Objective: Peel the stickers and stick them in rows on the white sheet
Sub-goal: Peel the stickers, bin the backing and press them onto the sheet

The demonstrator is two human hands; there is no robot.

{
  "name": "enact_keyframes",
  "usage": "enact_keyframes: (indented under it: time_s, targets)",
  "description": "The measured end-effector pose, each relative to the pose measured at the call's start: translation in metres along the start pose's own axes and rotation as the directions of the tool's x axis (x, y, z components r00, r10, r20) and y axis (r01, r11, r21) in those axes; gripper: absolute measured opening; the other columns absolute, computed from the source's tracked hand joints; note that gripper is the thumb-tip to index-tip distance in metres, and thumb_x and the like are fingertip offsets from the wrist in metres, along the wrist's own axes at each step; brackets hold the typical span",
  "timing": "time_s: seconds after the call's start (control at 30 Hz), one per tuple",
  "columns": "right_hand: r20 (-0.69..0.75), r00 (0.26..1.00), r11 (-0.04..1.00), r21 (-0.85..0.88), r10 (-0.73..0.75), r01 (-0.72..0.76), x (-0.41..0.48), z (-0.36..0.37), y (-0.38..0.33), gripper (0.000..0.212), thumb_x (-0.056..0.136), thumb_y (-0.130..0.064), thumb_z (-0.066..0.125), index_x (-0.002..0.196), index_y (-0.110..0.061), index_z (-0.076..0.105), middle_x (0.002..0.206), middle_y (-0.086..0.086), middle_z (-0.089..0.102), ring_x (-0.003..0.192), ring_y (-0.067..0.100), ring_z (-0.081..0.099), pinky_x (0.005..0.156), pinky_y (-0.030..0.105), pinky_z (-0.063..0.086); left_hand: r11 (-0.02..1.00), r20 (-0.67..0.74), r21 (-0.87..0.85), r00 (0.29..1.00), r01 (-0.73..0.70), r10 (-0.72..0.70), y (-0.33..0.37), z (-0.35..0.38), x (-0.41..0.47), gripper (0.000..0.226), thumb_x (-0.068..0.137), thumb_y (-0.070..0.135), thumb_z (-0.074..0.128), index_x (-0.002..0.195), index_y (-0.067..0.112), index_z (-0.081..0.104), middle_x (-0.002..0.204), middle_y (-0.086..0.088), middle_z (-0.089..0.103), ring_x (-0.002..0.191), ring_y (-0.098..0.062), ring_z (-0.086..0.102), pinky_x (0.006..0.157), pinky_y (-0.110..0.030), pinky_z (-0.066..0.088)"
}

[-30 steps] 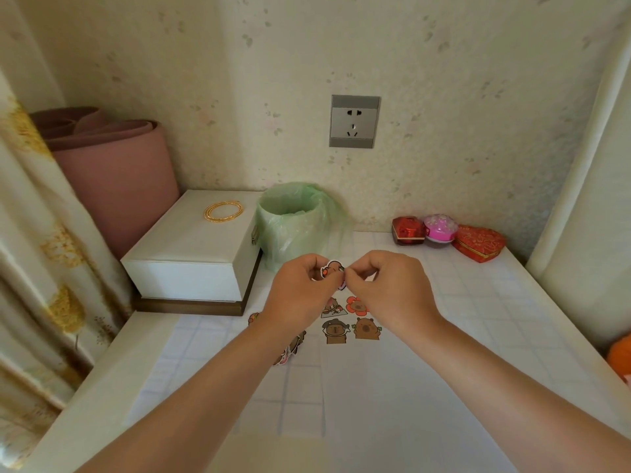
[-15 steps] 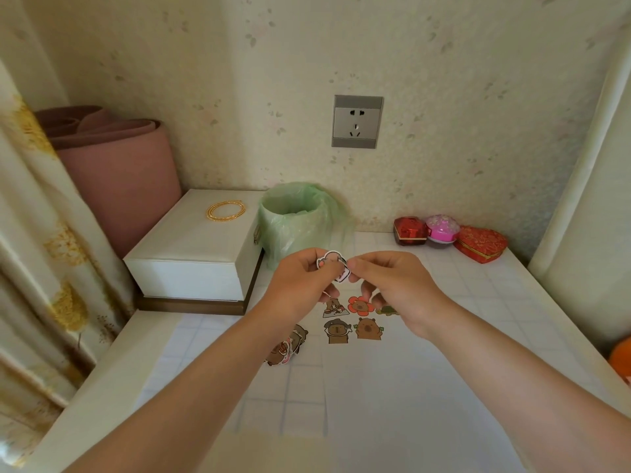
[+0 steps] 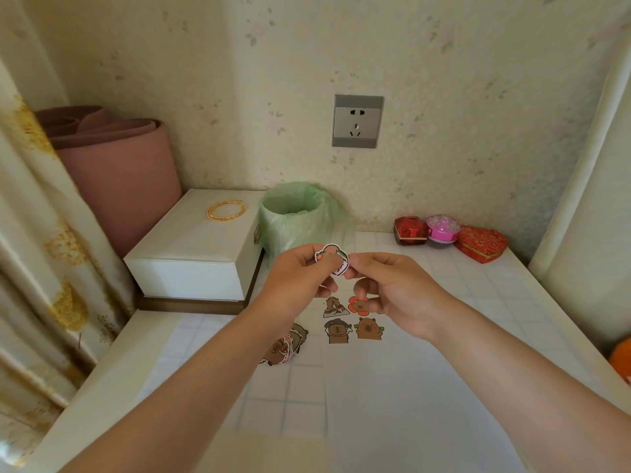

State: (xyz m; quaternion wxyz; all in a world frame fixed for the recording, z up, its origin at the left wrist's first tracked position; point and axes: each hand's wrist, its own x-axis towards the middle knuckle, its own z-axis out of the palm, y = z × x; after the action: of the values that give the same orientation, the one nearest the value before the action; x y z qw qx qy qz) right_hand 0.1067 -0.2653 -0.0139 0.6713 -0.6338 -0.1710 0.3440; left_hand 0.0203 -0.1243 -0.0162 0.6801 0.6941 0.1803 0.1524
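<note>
**Peeling one sticker above the sheet**

My L fingers (image 3: 307, 257) and R fingers (image 3: 367, 260) both pinch one sticker (image 3: 332, 259), each at its own edge. I hold it up in the air, I think to split it from the backing. L hand (image 3: 300, 278) and R hand (image 3: 392, 288) hover over the far end of the white sheet (image 3: 409, 387), so the next free place is close. Four stickers (image 3: 353, 319) sit there in two short rows. The unpeeled pile (image 3: 286, 346) lies left of them on the bench (image 3: 478, 285). The green-bagged bin (image 3: 297, 213) stands just behind, prob. for backings.
</note>
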Motion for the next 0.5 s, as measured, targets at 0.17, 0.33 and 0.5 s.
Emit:
enact_keyframes:
  time_s: [0.17,0.33,0.5]
  targets:
    - [-0.058,0.997,0.998,-0.053,-0.045,0.041,-0.0015,0.0024,-0.0005,0.013,0.092,-0.02,0.069,0.088,-0.01,0.075,0.082,0.001,0.071,0.055,0.016,0.052,0.068,0.041,0.041,0.997,-0.028,0.062,0.999,-0.036,0.038,0.0001,-0.0011,0.0004,0.008,0.093,0.016,0.064,0.091,0.011,0.071,0.067,0.007,0.066,0.057,-0.009,0.059,0.059,-0.021,0.053]
    - [-0.104,0.991,0.986,-0.154,-0.081,0.065,-0.0032,0.0039,-0.0012,0.016,0.09,-0.024,0.07,0.08,-0.013,0.077,0.084,0.009,0.069,0.061,0.027,0.049,0.069,0.042,0.04,0.994,-0.031,0.088,0.997,-0.062,0.065,0.0016,-0.001,-0.0012,0.008,0.092,0.011,0.064,0.09,0.01,0.071,0.062,0.006,0.065,0.055,-0.01,0.058,0.059,-0.02,0.053]
    - [-0.117,0.985,0.966,-0.24,-0.127,0.096,-0.0048,0.0043,-0.0028,0.017,0.09,-0.02,0.067,0.08,-0.011,0.077,0.087,0.022,0.068,0.059,0.025,0.052,0.052,0.029,0.039,0.99,-0.029,0.114,0.996,-0.077,0.081,0.0016,-0.001,-0.0024,0.007,0.091,0.011,0.065,0.088,0.012,0.072,0.067,-0.002,0.065,0.057,-0.011,0.059,0.061,-0.023,0.052]
